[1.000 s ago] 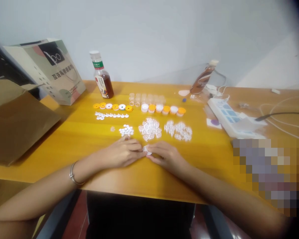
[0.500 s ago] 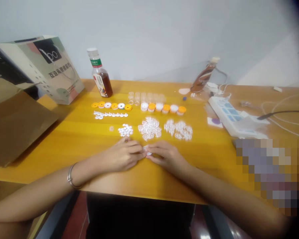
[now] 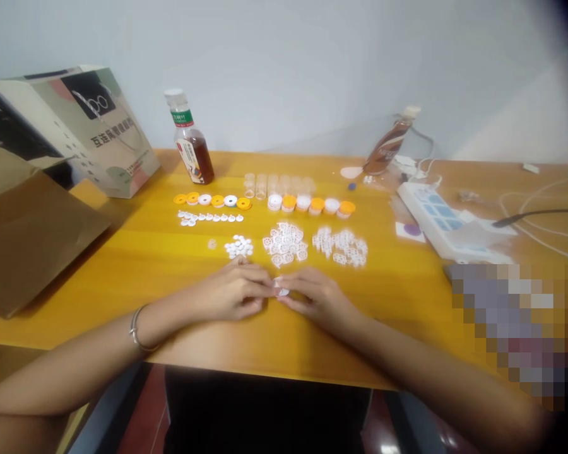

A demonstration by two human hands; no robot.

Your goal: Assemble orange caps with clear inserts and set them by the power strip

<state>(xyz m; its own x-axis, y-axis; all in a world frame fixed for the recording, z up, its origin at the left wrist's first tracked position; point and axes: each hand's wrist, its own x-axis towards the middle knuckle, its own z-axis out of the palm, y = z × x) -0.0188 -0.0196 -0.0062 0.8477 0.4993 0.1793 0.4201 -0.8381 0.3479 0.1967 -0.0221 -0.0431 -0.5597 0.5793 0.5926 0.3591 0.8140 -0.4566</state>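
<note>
Left hand + right hand: gripped white part | Step: apparently fingertip manipulation | Next: likely required steady pinch

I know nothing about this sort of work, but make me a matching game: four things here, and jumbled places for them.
Things:
1. small white piece
2. metal bracelet
3. clear cups
4. card with a purple spot

Places:
A. behind the orange and white round pieces
B. next to the white strip with blue squares
C. at the fingertips of the left hand and right hand
D. around the left wrist

Pairs: 1-C, 2-D, 3-A, 4-B
</note>
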